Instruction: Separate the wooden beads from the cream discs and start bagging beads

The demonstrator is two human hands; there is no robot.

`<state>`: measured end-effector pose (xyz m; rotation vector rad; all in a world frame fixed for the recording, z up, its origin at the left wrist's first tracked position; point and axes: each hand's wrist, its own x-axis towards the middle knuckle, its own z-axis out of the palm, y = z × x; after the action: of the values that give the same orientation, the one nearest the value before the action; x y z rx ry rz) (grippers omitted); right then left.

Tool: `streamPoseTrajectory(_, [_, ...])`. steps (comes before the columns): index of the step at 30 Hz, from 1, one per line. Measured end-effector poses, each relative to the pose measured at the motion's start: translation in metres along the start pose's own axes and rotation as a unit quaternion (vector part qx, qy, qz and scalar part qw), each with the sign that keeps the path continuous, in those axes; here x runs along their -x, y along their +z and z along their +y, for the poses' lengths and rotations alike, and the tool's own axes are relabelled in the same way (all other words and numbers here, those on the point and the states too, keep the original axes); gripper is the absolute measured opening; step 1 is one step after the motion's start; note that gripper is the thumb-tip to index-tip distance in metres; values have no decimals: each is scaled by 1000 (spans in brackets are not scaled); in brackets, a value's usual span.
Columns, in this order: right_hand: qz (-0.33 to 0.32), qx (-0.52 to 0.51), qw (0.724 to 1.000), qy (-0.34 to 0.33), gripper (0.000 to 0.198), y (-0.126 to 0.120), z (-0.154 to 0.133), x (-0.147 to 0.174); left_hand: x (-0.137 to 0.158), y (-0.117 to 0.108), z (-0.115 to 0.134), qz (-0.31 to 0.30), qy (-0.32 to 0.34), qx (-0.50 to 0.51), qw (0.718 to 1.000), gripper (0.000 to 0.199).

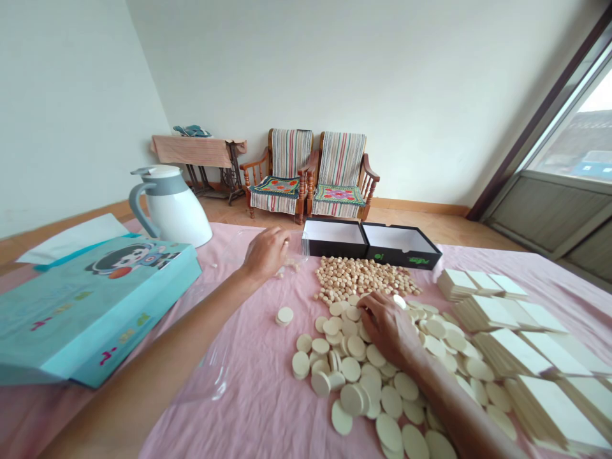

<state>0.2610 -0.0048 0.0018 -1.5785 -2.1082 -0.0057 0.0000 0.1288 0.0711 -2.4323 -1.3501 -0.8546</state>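
My left hand [268, 252] is closed with curled fingers over a clear plastic sheet or tray [234, 248]. A few small wooden pieces [289, 264] lie just below it; what its fingertips hold, if anything, is too small to tell. On the pile of round wooden discs [351, 368] rests my right hand [389, 324], its fingers bent together and pointing down, the tips partly hidden. Behind that pile spreads a heap of small wooden beads or cubes [363, 277]. Two or so discs form a short stack [284, 315] between my arms.
Two black open boxes [399, 239] with white insides stand behind the heap. Stacks of pale square tiles [516, 350] fill the right side. A light-blue box [109, 287] and a white jug [176, 210] are at left, all on a pink cloth [258, 382]. Chairs [339, 172] stand beyond.
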Motion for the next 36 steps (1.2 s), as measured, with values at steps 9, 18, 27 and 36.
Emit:
streamPoseTrajectory(9, [-1, -4, 1000, -2, 19, 0, 0, 0, 22, 13, 30, -61, 108, 54, 991, 20])
streamPoseTrajectory(18, [-9, -5, 1000, 1, 17, -1, 0, 0, 36, 45, 60, -227, 101, 69, 966, 6])
streamPoseTrajectory(27, [-7, -5, 1000, 5, 18, -1, -1, 1, 46, 46, 58, -238, 79, 109, 962, 10])
streamPoseTrajectory(36, [-11, -1, 1000, 9, 17, 0, -1, 0, 9, -5, 21, 5, 20, 41, 999, 8])
